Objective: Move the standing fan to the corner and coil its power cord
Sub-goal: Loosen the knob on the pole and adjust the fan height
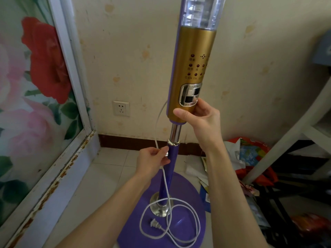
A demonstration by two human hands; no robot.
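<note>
Head view shows me the standing fan [189, 72] upright near the room's corner, its round purple base [186, 228] on the tiled floor [100, 176] just in front of the papered wall [136, 42]. My right hand [200, 120] is clenched around the lower end of the gold control column, thumb across the front just below the chrome button panel [190, 94]. On the gold face I can read "0.5H" and "1H" under rows of small red indicator dots; the other printed characters are too blurred to read. My left hand [154, 160] pinches the white power cord [165, 183] against the purple pole just under the chrome collar. From that grip the cord runs up behind the column and down to the base, where it lies in loose loops around the pole's foot, with the plug [155, 223] resting on the purple disc. A white wall socket [121, 108] sits left of the pole, well apart from the plug.
</note>
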